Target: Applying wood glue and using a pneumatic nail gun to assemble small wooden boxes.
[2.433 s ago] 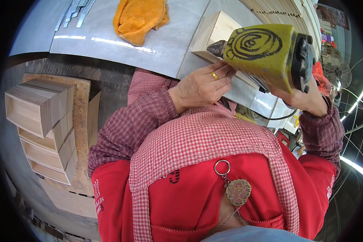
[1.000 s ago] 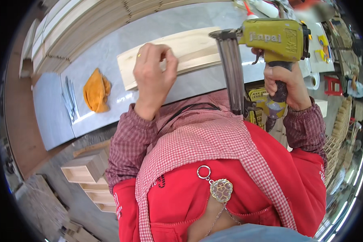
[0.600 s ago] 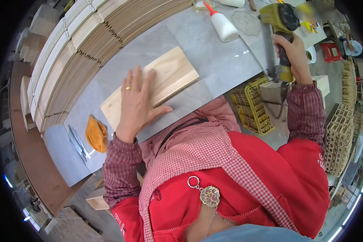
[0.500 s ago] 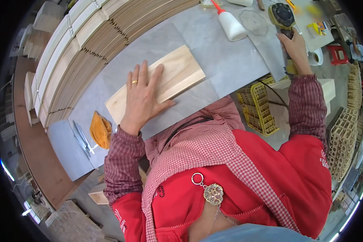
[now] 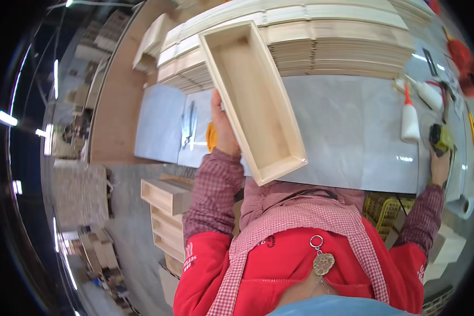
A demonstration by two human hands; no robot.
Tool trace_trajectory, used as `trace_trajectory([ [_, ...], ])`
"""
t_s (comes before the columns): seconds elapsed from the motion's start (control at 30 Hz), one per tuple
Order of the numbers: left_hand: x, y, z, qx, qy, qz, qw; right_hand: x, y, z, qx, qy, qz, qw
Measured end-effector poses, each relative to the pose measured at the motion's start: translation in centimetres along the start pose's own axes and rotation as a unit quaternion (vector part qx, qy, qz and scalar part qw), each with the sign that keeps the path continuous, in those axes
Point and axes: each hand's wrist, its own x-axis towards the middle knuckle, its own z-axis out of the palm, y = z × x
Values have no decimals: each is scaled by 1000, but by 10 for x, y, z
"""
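Note:
My left hand grips the long side of a shallow, open-topped pale wooden box and holds it raised and tilted over the table, its hollow inside showing. The fingers behind that side are hidden. At the far right, my right hand is closed round the handle of a yellow-and-black hand-held tool at the table's right part; its exact kind cannot be made out. A white glue bottle with a red nozzle lies just left of the tool.
Long stacks of thin wooden boards line the back of the grey table. An orange-yellow cloth-like item lies behind my left wrist. More wooden boxes are stacked at lower left. A yellow plastic crate stands below the table's front edge.
The wooden piece that lay flat under my left hand is now lifted, turned to show its hollow side, and gripped. My view has swung left; my right hand still holds the tool.

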Motion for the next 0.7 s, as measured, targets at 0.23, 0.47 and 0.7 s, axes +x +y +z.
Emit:
trace_trajectory([
  [0.23, 2, -12, -48, -136, -41, -13, 990, -26, -124, -59, 131, -25, -77, 988],
  [0.47, -55, 4, -29, 43, 14, 218, 975, -172, -344, -80, 530, -555, -208, 607],
  [0.7, -152, 44, -55, 163, 222, 187, 943, -230, -398, -88, 485, -592, -298, 571],
])
